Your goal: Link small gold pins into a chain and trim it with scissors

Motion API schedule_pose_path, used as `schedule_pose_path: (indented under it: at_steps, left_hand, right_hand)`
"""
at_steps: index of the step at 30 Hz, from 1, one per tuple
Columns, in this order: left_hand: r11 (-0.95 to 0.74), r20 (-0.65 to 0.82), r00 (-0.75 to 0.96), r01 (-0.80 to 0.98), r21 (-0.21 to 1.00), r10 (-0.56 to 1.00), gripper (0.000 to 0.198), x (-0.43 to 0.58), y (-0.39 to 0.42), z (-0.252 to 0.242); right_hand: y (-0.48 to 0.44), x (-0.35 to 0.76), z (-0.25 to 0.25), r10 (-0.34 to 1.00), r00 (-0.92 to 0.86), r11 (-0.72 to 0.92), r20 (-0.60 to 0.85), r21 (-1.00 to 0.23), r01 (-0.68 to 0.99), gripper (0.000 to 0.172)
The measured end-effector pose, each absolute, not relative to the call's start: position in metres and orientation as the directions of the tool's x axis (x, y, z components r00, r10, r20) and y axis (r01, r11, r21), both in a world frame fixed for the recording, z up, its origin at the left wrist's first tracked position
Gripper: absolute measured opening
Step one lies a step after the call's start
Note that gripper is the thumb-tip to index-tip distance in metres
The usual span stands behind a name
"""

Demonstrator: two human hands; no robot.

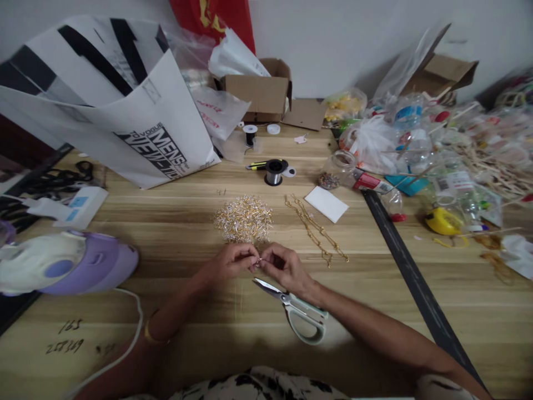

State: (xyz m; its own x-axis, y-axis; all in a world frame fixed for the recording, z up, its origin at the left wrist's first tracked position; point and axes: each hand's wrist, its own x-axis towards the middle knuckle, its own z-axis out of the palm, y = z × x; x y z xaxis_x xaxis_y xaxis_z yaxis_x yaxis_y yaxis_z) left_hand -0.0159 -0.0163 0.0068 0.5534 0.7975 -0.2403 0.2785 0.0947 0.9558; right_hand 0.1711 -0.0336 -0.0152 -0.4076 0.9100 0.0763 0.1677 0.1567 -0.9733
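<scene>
Both bare arms stretch across the big light wooden table (175, 233) and bend inward. The left hand (231, 264) and right hand (286, 268) meet just beyond the white-handled metal scissors (298, 312) and near the shiny gold heap of small parts (244, 218), their fingertips pinching one tiny gold piece (258, 261).
</scene>
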Motion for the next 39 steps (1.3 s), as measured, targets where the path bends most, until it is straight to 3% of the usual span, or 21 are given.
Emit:
schedule_pose_path:
  at_steps: [7,18,28,39]
  left_hand:
    - [0.158,-0.274,0.542,0.251,0.955,0.795,0.019,-0.0157,-0.0149,0.0006]
    - [0.081,-0.241,0.514,0.314,0.946,0.823,0.018,-0.0159,-0.0167,0.0066]
    - [0.070,-0.244,0.504,0.339,0.938,0.829,0.016,-0.0126,-0.0195,0.0096]
    - [0.068,-0.216,0.513,0.292,0.954,0.831,0.014,-0.0145,-0.0190,0.0072]
  right_hand:
    - [-0.0340,0.1714,-0.0172,0.908,-0.416,0.113,0.050,-0.985,0.129,0.014]
    - [-0.0344,0.1713,-0.0148,0.912,-0.407,0.108,0.048,-0.986,0.126,0.014]
    - [-0.0344,0.1684,-0.0106,0.909,-0.417,0.012,0.017,-1.000,-0.014,0.017]
    - [-0.0308,0.1714,-0.0120,0.885,-0.459,-0.102,-0.073,-0.994,-0.037,0.027]
